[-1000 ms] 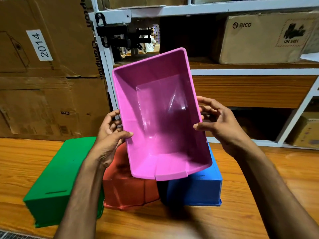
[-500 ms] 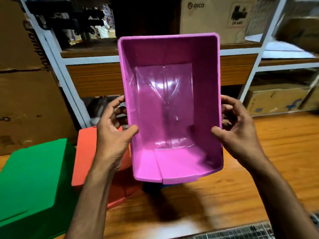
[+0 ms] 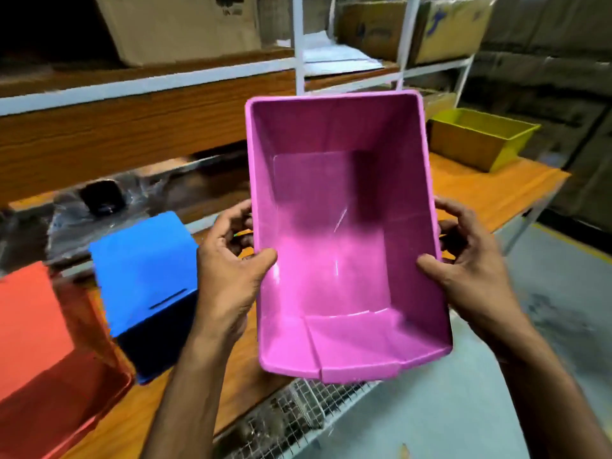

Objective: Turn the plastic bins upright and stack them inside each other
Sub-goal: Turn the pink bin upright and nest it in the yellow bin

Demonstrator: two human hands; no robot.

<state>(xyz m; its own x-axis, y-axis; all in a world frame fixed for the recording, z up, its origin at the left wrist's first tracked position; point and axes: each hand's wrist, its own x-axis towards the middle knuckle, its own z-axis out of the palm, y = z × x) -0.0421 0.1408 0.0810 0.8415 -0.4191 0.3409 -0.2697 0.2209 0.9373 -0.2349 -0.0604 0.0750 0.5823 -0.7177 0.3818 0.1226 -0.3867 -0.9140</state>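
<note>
A wooden table [image 3: 490,190] with an orange-brown top runs across the scene; a pale metal leg [image 3: 526,223] supports its right end. Behind it stands a white metal shelving frame [image 3: 299,44] with wooden boards. The shelves carry cardboard boxes [image 3: 185,24] and a stack of white papers [image 3: 334,56]. The lower shelf holds clear plastic wrapping [image 3: 66,220], partly in shadow. The floor [image 3: 546,293] is grey concrete. A wire mesh panel [image 3: 298,409] lies below the table's near edge. Lighting is dim at upper left.

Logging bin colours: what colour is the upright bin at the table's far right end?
Yellow-green bin, shown in the head view.
</note>
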